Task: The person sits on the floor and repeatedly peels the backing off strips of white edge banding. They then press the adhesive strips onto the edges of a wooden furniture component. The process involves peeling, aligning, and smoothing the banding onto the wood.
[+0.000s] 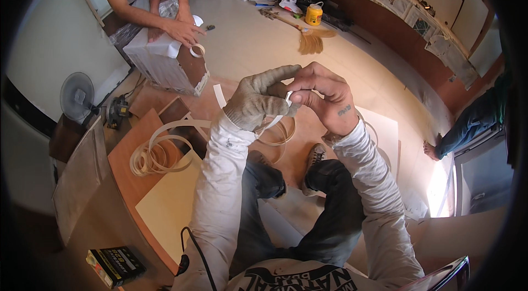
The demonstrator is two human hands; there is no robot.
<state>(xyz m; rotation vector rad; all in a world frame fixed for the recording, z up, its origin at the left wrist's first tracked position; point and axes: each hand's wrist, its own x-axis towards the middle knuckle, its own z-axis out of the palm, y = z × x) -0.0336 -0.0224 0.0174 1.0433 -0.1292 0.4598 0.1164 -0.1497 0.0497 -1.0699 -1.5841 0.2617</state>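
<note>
My left hand (258, 96), in a grey-beige work glove, is closed round a narrow white strip (289, 97) in front of my chest. My bare right hand (324, 96) pinches the same strip between thumb and fingers, close against the glove. Part of the strip is hidden inside my hands. A white strip end (219, 95) sticks up beside the left wrist, and thin looped banding (278, 140) hangs below my hands. Left of my forearm, a loose coil of pale edge banding (155, 154) rests on an orange-brown wooden board (125, 153).
A co-worker's hands (184, 31) rest on a wrapped box (165, 65) at the far left. Nearby stand a fan (77, 96) and a circular saw (116, 111). A broom (311, 41) and yellow tub (314, 14) are farther off. Another person's leg (467, 118) shows at right.
</note>
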